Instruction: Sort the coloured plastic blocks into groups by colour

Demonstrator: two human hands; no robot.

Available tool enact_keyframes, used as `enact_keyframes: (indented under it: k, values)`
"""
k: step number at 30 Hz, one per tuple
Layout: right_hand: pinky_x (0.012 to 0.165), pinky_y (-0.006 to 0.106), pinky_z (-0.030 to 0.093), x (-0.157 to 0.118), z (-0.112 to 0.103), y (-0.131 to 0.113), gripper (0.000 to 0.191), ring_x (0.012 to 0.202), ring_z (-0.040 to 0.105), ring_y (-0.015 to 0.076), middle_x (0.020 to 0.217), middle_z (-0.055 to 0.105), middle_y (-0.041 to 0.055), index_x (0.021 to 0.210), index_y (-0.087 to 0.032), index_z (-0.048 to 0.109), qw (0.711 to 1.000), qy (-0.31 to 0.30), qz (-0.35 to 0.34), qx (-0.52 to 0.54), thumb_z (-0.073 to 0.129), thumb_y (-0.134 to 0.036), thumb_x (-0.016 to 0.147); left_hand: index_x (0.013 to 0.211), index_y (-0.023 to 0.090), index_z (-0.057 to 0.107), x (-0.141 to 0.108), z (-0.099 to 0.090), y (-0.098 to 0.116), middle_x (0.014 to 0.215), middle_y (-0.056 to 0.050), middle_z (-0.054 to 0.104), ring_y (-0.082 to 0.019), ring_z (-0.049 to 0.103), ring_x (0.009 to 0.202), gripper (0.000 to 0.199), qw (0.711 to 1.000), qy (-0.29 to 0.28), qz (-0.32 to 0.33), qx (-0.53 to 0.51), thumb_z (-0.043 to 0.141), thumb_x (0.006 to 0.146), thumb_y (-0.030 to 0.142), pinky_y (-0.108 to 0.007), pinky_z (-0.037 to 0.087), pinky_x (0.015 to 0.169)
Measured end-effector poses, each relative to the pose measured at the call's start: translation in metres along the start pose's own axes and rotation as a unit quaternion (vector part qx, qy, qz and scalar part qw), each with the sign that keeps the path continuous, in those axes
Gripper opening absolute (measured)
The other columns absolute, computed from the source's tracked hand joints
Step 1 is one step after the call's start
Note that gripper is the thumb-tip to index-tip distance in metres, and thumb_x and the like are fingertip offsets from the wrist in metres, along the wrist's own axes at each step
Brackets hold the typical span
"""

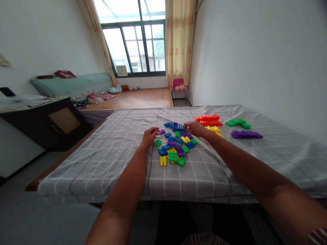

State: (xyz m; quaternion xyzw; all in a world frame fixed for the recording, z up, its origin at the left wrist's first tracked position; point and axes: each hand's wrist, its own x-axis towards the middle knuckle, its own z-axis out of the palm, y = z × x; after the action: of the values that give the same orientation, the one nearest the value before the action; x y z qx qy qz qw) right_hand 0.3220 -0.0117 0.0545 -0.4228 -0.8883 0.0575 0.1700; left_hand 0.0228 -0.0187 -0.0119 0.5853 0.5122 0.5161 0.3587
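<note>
Loose plastic building blocks in blue, green, yellow and purple lie heaped on the checked cloth. At the heap's left edge, my left hand (150, 135) has its fingers closed at the end of a purple block (162, 131). My right hand (193, 129) reaches over the far right side, fingers curled together beside the blue blocks (176, 127); what they hold, if anything, is hidden. Nearer to me are a yellow block (163, 161) and a green block (172, 156). Beyond my right hand lie joined orange blocks (208, 119) and yellow blocks (214, 130), the latter partly covered by my forearm.
Farther right on the grey checked tablecloth (107, 160) are joined green blocks (239, 123) and a purple row (246, 134). A dark cabinet (63, 119) stands left of the table. Behind are a low bed platform (145, 97) and a pink chair (178, 83).
</note>
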Motion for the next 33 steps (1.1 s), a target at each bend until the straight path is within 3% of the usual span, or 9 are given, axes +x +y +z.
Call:
enact_keyframes:
  k: [2,5,8,11,15,20,25,28,33]
  values:
    - [0.073,0.024,0.046,-0.003,0.002,-0.002,0.020,0.080,0.065,0.0161,0.092,0.073,0.0034,0.097,-0.021,0.071,0.999,0.004,0.017,0.027,0.056,-0.021,0.084,0.097,0.017,0.068,0.000,-0.001,0.000,0.092,-0.007,0.073,-0.016,0.068,0.075,0.030,1.000,0.000,-0.003,0.004,0.062,0.073,0.033,-0.020,0.047,0.052]
    - [0.069,0.024,0.046,-0.006,0.008,-0.009,0.023,0.078,0.065,0.0164,0.093,0.072,0.0021,0.099,-0.024,0.072,0.998,-0.046,-0.004,0.032,0.065,-0.034,0.079,0.096,0.017,0.068,-0.001,-0.001,0.000,0.093,-0.008,0.073,-0.016,0.067,0.073,0.030,1.000,-0.004,-0.007,0.003,0.063,0.073,0.035,-0.021,0.047,0.053]
    - [0.069,0.024,0.045,-0.008,0.017,-0.016,0.023,0.078,0.063,0.0166,0.088,0.070,0.0028,0.095,-0.023,0.073,0.997,-0.073,-0.023,0.001,0.070,-0.032,0.074,0.096,0.017,0.068,-0.001,0.000,0.002,0.092,-0.008,0.073,-0.016,0.067,0.073,0.031,1.000,-0.009,-0.009,0.001,0.063,0.072,0.036,-0.022,0.048,0.053]
    - [0.068,0.024,0.045,-0.009,0.024,-0.019,0.019,0.073,0.061,0.0141,0.085,0.066,0.0030,0.092,-0.019,0.071,0.999,-0.039,-0.004,0.013,0.070,-0.025,0.073,0.095,0.016,0.068,-0.003,0.000,0.004,0.091,-0.008,0.073,-0.016,0.067,0.073,0.032,1.000,-0.010,-0.003,0.003,0.064,0.072,0.037,-0.022,0.047,0.053]
    - [0.072,0.024,0.047,-0.021,0.028,-0.019,0.036,0.074,0.059,0.0124,0.101,0.060,0.0068,0.104,-0.018,0.068,0.996,0.058,0.056,0.043,0.076,-0.027,0.069,0.095,0.016,0.068,-0.005,-0.001,0.004,0.092,-0.008,0.073,-0.016,0.067,0.073,0.032,1.000,-0.008,0.008,-0.001,0.063,0.072,0.038,-0.023,0.047,0.054]
    - [0.072,0.026,0.046,-0.045,0.019,-0.011,0.037,0.075,0.060,0.0152,0.097,0.062,0.0072,0.100,-0.020,0.071,0.996,0.022,0.091,0.004,0.077,-0.040,0.070,0.097,0.016,0.068,-0.007,0.001,0.005,0.093,-0.008,0.072,-0.016,0.066,0.075,0.030,1.000,-0.019,-0.003,0.006,0.060,0.074,0.034,-0.022,0.046,0.054]
    - [0.069,0.026,0.045,-0.051,-0.003,0.005,0.032,0.076,0.062,0.0169,0.083,0.068,0.0060,0.089,-0.020,0.073,0.995,0.040,0.094,0.000,0.055,-0.046,0.088,0.098,0.017,0.068,-0.008,0.001,0.009,0.093,-0.008,0.073,-0.017,0.067,0.076,0.030,0.999,-0.025,-0.005,0.022,0.062,0.074,0.035,-0.024,0.048,0.057]
    - [0.073,0.026,0.047,-0.045,-0.010,0.007,0.024,0.080,0.064,0.0162,0.095,0.070,0.0062,0.099,-0.019,0.072,0.998,0.026,0.044,0.039,0.055,-0.032,0.088,0.099,0.016,0.068,-0.008,0.001,0.008,0.095,-0.008,0.073,-0.016,0.067,0.076,0.030,0.999,-0.026,-0.002,0.036,0.059,0.076,0.034,-0.023,0.048,0.057]
    - [0.090,0.031,0.045,-0.035,-0.010,-0.005,0.031,0.102,0.062,0.0208,0.111,0.070,0.0071,0.112,-0.020,0.069,0.995,-0.070,-0.067,0.029,0.056,-0.021,0.085,0.100,0.015,0.067,-0.007,-0.001,0.005,0.094,-0.008,0.073,-0.016,0.068,0.077,0.030,0.999,-0.029,-0.007,0.041,0.058,0.077,0.032,-0.022,0.048,0.056]
